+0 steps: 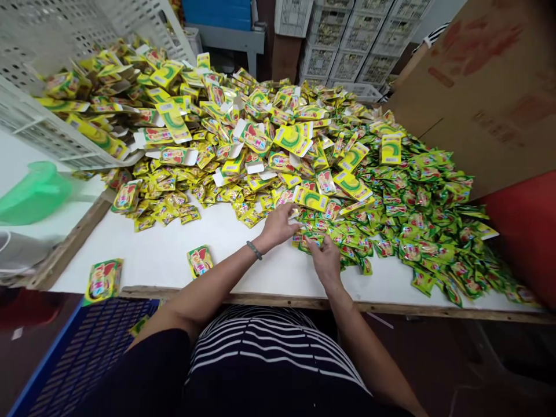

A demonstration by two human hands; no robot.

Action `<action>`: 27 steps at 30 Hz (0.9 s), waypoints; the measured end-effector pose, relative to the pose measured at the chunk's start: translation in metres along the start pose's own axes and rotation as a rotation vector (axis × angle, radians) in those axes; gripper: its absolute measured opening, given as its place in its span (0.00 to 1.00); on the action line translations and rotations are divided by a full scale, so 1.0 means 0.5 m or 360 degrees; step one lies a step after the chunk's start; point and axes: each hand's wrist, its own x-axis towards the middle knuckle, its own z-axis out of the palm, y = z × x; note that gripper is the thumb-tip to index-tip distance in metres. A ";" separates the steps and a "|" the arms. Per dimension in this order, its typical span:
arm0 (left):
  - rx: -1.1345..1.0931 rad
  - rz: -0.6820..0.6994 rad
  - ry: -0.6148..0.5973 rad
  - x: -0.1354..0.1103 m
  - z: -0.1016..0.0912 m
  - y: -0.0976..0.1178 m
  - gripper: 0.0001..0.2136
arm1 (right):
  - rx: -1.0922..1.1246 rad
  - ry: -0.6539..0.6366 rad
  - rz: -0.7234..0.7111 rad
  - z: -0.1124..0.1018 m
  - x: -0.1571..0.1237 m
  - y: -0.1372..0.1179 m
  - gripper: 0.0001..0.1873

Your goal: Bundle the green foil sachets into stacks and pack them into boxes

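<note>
My left hand (279,226) reaches over the near edge of the pile, thumb and fingers apart, beside a yellow printed carton (310,198). No thing shows between its fingers. Just to its right, my right hand (326,260) is curled at the small green packets (347,237), its fingertips against a few of them; its lower fingers are partly hidden. Many yellow cartons (256,138), some with white end flaps open, are heaped behind both hands. Small yellow packets (169,208) lie to the left, and more green packets (417,231) spread to the right.
A white perforated crate (73,142) lies tipped at left, spilling cartons. Two cartons (200,260) (103,281) lie near the wooden table edge (278,300). A green scoop (35,194) is at far left, a blue basket (82,347) below. A cardboard box (478,98) borders the right; stacked crates (347,40) stand behind.
</note>
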 end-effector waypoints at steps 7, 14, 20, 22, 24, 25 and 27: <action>0.1060 0.0565 -0.0197 0.163 0.084 0.026 0.28 | -0.0228 -0.0081 -0.0122 0.015 -0.032 0.032 0.19; 0.0907 0.0534 -0.0069 0.113 0.043 0.035 0.31 | -0.0155 -0.0092 -0.0106 0.009 -0.019 0.043 0.19; -0.0417 -0.0062 0.0102 -0.054 -0.050 -0.029 0.35 | 0.0017 0.0012 -0.0004 0.008 -0.016 0.046 0.24; -0.0724 -0.0338 0.0134 -0.107 -0.064 -0.065 0.34 | -0.0023 -0.0053 -0.0043 0.010 -0.023 0.034 0.24; -0.0849 -0.0552 0.0156 -0.146 -0.068 -0.095 0.34 | -0.0085 -0.0146 -0.0087 0.012 -0.029 0.021 0.24; -0.0867 -0.0629 0.0164 -0.160 -0.067 -0.107 0.34 | -0.0101 -0.0190 -0.0102 0.012 -0.030 0.016 0.24; -0.0903 -0.0723 0.0166 -0.177 -0.063 -0.122 0.35 | -0.0088 -0.0204 -0.0095 0.010 -0.026 0.010 0.23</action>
